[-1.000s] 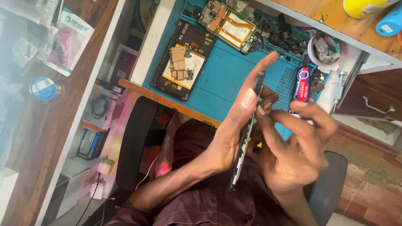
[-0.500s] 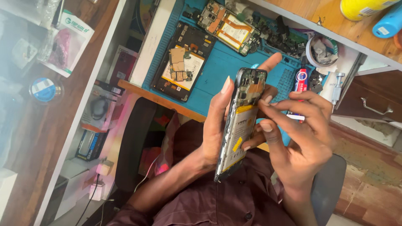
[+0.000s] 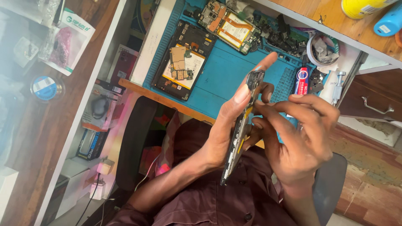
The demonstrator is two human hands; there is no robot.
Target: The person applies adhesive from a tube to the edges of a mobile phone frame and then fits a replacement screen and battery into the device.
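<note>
Two hands on one opened phone (image 3: 240, 129), held edge-on above the lap, just in front of the blue mat (image 3: 222, 71). Left hand (image 3: 228, 125) wraps its back, thumb along the near edge, index finger stretched past the top. Right hand (image 3: 299, 134) half-curled, fingertips pinching the phone's side near the middle. Two more stripped phones on the mat: black one (image 3: 184, 60) at left, another (image 3: 228, 25) at the far edge. Glue tube (image 3: 301, 80) beside the right hand.
</note>
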